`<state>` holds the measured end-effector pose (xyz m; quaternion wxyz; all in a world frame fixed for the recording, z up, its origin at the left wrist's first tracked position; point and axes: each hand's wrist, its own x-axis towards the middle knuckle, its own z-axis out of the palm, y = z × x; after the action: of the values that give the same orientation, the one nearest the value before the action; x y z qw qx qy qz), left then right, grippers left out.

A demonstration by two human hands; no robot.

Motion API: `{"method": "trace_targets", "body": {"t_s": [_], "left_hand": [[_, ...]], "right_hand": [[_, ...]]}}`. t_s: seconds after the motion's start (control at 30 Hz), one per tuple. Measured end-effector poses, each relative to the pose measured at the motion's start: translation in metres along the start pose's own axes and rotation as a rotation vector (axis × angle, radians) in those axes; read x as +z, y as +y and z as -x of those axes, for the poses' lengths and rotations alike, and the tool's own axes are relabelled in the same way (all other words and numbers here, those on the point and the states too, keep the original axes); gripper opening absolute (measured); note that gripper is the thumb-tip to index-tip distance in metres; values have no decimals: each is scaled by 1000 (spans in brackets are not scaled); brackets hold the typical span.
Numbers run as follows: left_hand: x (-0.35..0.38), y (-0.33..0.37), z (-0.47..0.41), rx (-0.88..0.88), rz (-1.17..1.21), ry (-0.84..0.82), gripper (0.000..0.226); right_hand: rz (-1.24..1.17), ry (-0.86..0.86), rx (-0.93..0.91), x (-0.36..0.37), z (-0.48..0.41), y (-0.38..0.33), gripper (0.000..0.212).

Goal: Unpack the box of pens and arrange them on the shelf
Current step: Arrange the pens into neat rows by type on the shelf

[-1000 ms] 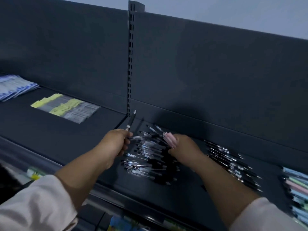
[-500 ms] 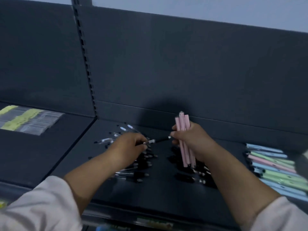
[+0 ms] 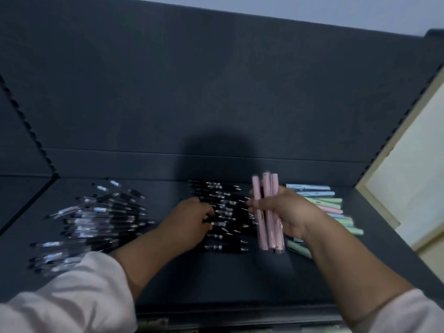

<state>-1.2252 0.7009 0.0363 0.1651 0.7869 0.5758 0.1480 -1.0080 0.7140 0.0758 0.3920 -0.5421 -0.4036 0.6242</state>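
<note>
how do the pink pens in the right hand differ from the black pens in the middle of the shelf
The pink pens are pale and plain; the black pens are dark with silvery parts. The pink pens are gripped in the right hand, above the shelf; the black pens lie flat on it in a row. Both are groups of like pens.

Shop, stationery section: dark metal display shelf (image 3: 240, 280) with slotted uprights (image 3: 26, 131); stock laid in sorted groups of black pens (image 3: 223, 212) and pastel pens (image 3: 322, 200).
</note>
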Motion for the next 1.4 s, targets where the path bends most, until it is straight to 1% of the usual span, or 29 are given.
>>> {"method": "trace_targets", "body": {"t_s": [0.07,0.1,0.2,0.27,0.3,0.37,0.43,0.5,0.57,0.63,0.7,0.77,0.83,0.93,1.03,1.1,1.13,1.17,1.3,1.37,1.4], "left_hand": [[2,9,-4,-1,40,58,35],[1,16,-7,-15,101,99,36],[-7,47,-17,-103,429,186,40],[-13,69,-21,-123,604,158,37],[-15,79,-21,-127,671,122,31],[-17,94,-21,-137,749,55,16],[-14,102,-22,-177,789,26,8],[-11,109,-24,-239,888,2,5],[-8,118,-29,-278,963,-3,7],[-5,131,-35,-293,980,22,13],[-2,144,-41,-313,1002,61,18],[1,154,-46,-332,1040,80,17],[7,160,-50,-338,1066,80,18],[15,165,-53,-339,1117,64,18],[24,170,-54,-368,1181,31,16],[33,172,-54,-377,1166,-10,17],[40,172,-53,-366,1113,-29,18],[47,170,-53,-334,1005,-37,19],[76,158,-49,-111,384,-70,20],[84,156,-46,-44,180,-88,16],[87,156,-45,-14,128,-96,14]], "right_hand": [[14,-56,8,-7,2,-1,24],[36,-88,6,-10,3,-2,23],[130,-186,-8,-16,10,-4,19],[173,-262,-13,-19,15,-6,22],[192,-301,-21,-22,16,-7,24],[224,-372,-37,-29,19,-9,26],[249,-396,-44,-40,23,-11,22],[287,-348,-72,-53,26,-13,15],[352,-267,-115,-65,27,-15,9],[400,-227,-143,-75,27,-15,11],[375,-197,-151,-83,30,-15,7],[366,-150,-158,-91,33,-15,7],[372,-95,-141,-104,35,-15,11],[419,-17,-64,-127,40,-12,20],[440,36,-28,-147,47,-9,17],[414,77,-33,-158,51,-7,17],[403,100,-39,-162,51,-6,17],[400,126,-46,-165,51,-4,18],[372,206,-34,-174,50,7,25],[340,200,-19,-176,50,10,25],[303,185,-14,-176,50,11,22]]}}
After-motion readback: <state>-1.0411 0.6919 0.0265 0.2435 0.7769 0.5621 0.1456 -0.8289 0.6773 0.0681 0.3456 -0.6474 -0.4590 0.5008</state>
